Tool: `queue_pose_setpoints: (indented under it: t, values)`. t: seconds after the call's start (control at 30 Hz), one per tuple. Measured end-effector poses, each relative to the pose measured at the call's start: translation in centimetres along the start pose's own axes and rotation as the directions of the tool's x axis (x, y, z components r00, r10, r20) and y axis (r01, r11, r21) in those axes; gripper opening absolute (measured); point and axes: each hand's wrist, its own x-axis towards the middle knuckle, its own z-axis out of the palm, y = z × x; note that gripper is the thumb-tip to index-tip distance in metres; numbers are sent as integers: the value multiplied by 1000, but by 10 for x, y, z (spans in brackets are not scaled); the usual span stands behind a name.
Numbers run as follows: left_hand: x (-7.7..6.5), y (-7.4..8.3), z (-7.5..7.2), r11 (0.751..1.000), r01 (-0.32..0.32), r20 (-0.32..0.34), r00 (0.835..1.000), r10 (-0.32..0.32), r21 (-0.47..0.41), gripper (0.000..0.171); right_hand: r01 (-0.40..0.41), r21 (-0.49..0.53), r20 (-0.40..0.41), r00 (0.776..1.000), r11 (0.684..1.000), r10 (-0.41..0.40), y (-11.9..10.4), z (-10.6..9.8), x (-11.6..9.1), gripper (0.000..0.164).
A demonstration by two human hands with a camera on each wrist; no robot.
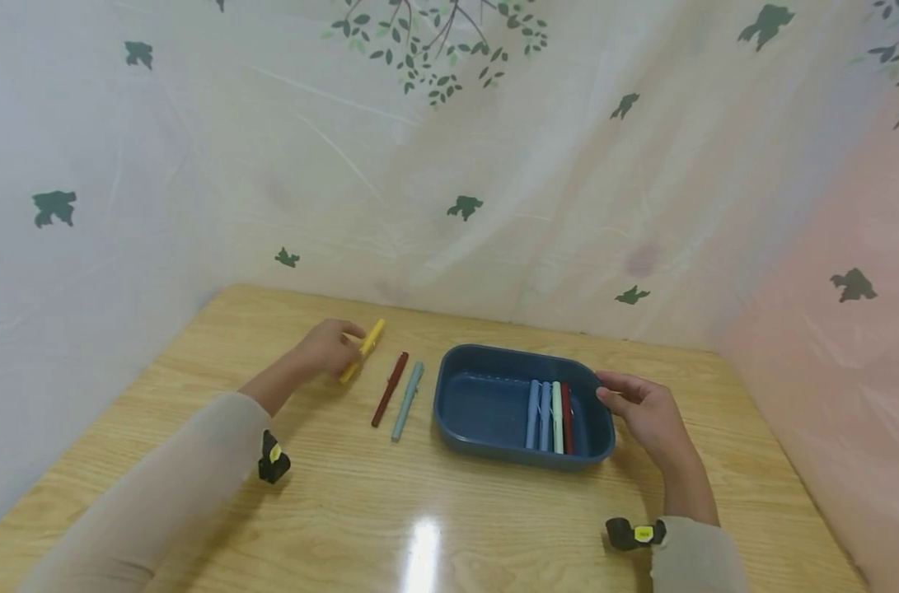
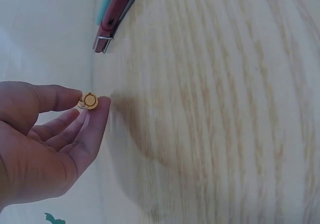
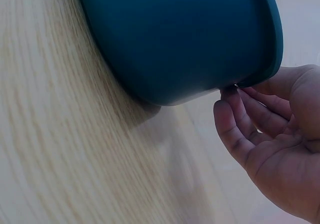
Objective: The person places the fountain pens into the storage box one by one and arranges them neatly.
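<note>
Between thumb and fingers, my left hand pinches a yellow pen; the left wrist view shows this pen end-on, held off the wooden surface. To its right lie a dark red pen and a light teal pen, side by side on the table. A dark blue tray with raised walls stands farther right. Inside it, several pens in blue, pale green and red lie in a row at the right end. My right hand grips the tray's right rim, thumb on top and fingers beneath the lip.
The wooden table reaches back to a pale curtain printed with leaves and birds. A pinkish curtain hangs along the right side. Bare table surface lies in front of the tray.
</note>
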Motion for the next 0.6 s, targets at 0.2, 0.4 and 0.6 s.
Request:
queue_pose_setpoints:
  t: [0.2, 0.4, 0.6]
  values:
    - [-1, 0, -5, 999, 16, 16, 1000, -15, -44, 49, 12, -10, -1, 1000, 1000, -12, 0, 0, -1, 49]
    - [-2, 0, -10, 991, 20, 24, 1000, -17, -132, 50, 16, -11, 1, 1000, 1000, -16, -1, -1, -1, 49]
    - [-6, 3, -14, 965, 27, 56, 998, -13, -259, 53, 0, 8, 6, 1000, 1000, 0, -1, -1, -1, 50]
